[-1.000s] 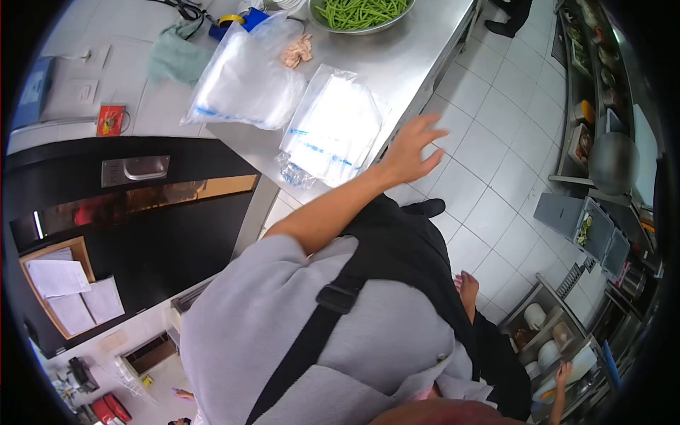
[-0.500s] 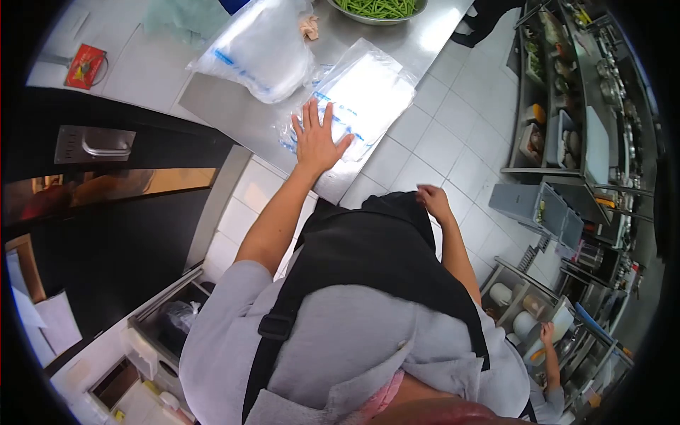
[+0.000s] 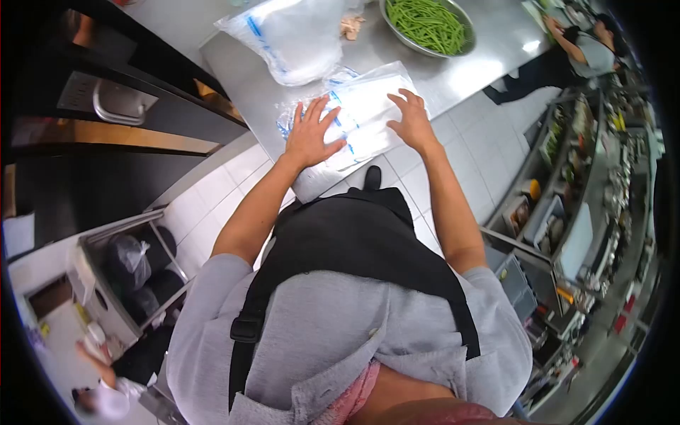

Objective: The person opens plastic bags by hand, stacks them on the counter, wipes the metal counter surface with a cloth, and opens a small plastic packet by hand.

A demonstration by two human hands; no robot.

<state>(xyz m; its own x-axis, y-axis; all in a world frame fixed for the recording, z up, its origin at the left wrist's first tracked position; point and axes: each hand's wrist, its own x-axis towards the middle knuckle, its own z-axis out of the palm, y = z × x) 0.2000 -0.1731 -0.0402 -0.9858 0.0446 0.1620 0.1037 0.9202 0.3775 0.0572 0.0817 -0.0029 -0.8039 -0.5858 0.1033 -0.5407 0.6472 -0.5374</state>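
Note:
A stack of flat clear plastic bags with blue print lies near the end of the steel table. My left hand rests on the stack's left side, fingers spread. Over its right edge is my right hand, its fingers apart and holding nothing; whether it presses on the plastic I cannot tell. Just beyond the stack sits a bulky clear plastic bag with white contents. Crumpled clear film shows beside my left fingers.
A metal bowl of green beans stands farther up the table, near a crumpled brown scrap. A black door with a metal handle is at left. Shelves with food trays run along the right. Co-workers appear at upper right and lower left.
My right hand has come up from beside my apron to the right edge of the bag stack. My left hand stays on the stack. The view has turned, showing more of the bowl.

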